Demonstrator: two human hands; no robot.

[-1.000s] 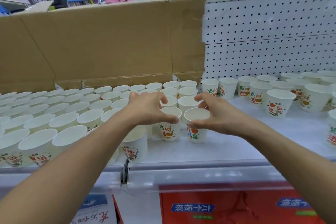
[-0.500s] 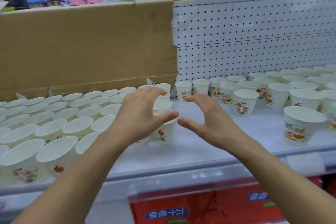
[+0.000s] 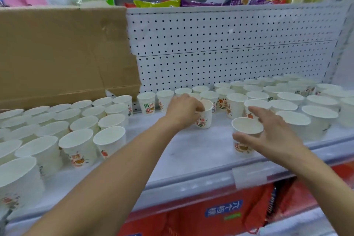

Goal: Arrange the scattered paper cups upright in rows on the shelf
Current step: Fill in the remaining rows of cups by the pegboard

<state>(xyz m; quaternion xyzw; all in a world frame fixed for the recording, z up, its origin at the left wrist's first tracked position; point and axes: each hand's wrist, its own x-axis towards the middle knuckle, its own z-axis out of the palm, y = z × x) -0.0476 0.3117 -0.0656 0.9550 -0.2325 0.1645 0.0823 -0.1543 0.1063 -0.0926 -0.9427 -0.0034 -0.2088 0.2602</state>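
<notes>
White paper cups with red and green print stand upright on the white shelf (image 3: 183, 151). Neat rows of cups (image 3: 80, 120) fill the left part; looser cups (image 3: 287, 97) crowd the right. My left hand (image 3: 183, 109) grips the rim of one cup (image 3: 206, 119) at the shelf's middle. My right hand (image 3: 268, 132) has its fingers spread around another lone cup (image 3: 246, 134) near the front edge, thumb at its near side; whether it grips is unclear.
A brown cardboard sheet (image 3: 63, 51) leans against the back on the left, and white pegboard (image 3: 229, 48) backs the right. Snack bags (image 3: 157, 3) lie on the shelf above. Red packaging (image 3: 220, 214) sits below the shelf's front rail (image 3: 191, 184).
Both hands left the two cups at the end of the arranged rows and moved right. My left hand has taken hold of a middle cup; my right hand has reached the front cup.
</notes>
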